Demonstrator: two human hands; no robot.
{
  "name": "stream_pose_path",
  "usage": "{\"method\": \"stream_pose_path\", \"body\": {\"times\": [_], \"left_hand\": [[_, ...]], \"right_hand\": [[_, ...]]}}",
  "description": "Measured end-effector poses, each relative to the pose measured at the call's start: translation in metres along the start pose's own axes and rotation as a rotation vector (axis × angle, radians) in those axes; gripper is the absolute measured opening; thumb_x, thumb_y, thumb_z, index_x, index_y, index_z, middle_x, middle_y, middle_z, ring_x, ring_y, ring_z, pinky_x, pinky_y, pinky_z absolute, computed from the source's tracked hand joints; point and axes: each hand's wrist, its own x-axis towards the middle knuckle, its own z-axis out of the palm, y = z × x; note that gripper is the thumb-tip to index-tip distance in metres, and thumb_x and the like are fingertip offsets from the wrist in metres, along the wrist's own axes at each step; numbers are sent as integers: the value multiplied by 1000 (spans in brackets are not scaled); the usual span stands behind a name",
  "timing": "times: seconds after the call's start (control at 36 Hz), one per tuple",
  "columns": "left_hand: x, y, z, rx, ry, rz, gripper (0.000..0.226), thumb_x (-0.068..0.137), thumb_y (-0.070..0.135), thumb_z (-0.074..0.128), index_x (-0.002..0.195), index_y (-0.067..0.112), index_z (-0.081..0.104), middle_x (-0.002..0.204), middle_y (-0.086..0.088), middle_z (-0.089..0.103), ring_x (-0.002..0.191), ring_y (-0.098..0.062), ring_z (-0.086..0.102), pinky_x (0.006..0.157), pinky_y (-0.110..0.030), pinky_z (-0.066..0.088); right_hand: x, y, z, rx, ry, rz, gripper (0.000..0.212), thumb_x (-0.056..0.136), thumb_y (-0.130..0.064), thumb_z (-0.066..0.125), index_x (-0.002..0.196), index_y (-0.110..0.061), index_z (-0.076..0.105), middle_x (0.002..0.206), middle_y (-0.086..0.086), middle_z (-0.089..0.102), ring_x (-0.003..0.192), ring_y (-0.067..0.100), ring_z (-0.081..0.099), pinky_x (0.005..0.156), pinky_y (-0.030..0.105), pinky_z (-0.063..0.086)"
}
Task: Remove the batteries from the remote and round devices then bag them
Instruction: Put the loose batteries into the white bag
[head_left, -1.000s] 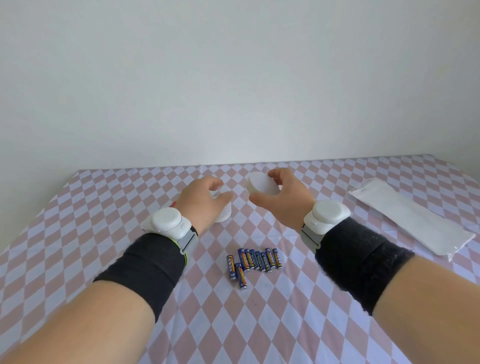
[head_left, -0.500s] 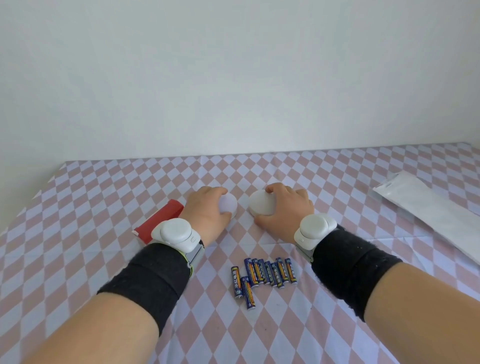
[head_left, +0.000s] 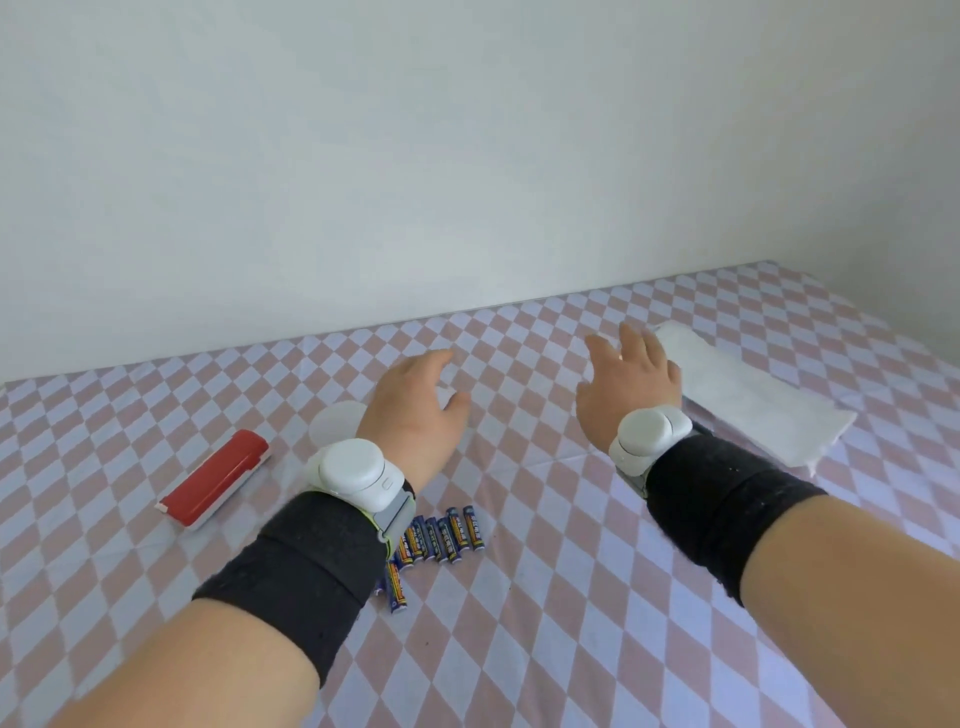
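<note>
Plain matte white wall rises behind a table covered with a cloth printed in pink and white diamonds, smooth and slightly wrinkled.

Both hands reach forward over it, and neither holds anything. The left hand is relaxed, its fingers loosely bent and its thumb held out to the right. The right hand is released too, with its fingers spread and almost straight. Each wrist carries a rounded, glossy white plastic wrist unit, one on the left and one on the right. Below each is a black fabric wristband, left and right.

A white round device lies flat on the cloth just left of the left hand, partly hidden by that wrist. Further left of that hand lies the remote, a long rounded bar with a shiny red top and a pale underside, set diagonally.

The batteries are small blue cylinders with orange labels, lying side by side in a row on the cloth. They sit between the two forearms, nearer to the person than either hand, and the left wrist strap covers part of the row. One battery lies apart from the row, close against the left wristband.

The bag is a flat, long, frosted white plastic pouch, just to the right of the right hand. Whether the fingers touch it cannot be told.
</note>
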Motion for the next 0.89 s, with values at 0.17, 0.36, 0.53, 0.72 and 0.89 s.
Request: {"method": "stream_pose_path", "body": {"times": [0.17,0.36,0.53,0.72,0.89], "left_hand": [[-3,36,16,13,-27,66,48,104,26,46,151,20,41,155,2,44,143,-19,38,112,-34,34],[-10,56,19,33,-35,78,46,104,25,45,150,21,43,151,1,48,141,-21,40,114,-41,37],[-22,60,3,42,-9,77,45,104,25,46,149,20,45,150,0,50,139,-22,44,113,-43,38],[-45,61,-37,35,55,83,46,104,22,47,150,19,44,152,-1,49,140,-21,44,114,-35,34],[-73,62,-74,7,104,140,46,103,24,50,149,22,46,153,3,47,142,-16,42,114,-27,30]], "right_hand": [[-4,68,-4,-144,-139,180,59,89,-20,48,144,-17,29,147,13,39,135,34,37,109,45,36],[-17,81,-15,-282,-143,98,14,94,-22,43,104,-18,52,86,0,48,80,19,48,71,32,37],[-34,71,-31,-190,-16,-21,11,89,-11,42,96,-16,47,82,0,47,77,22,48,73,33,40],[-52,27,-57,-16,279,-209,23,91,-14,47,110,-21,57,100,-2,61,92,24,54,93,37,36],[-79,-16,-85,248,382,-406,18,89,-5,50,90,-21,58,86,-7,60,83,22,53,92,35,32]]}}
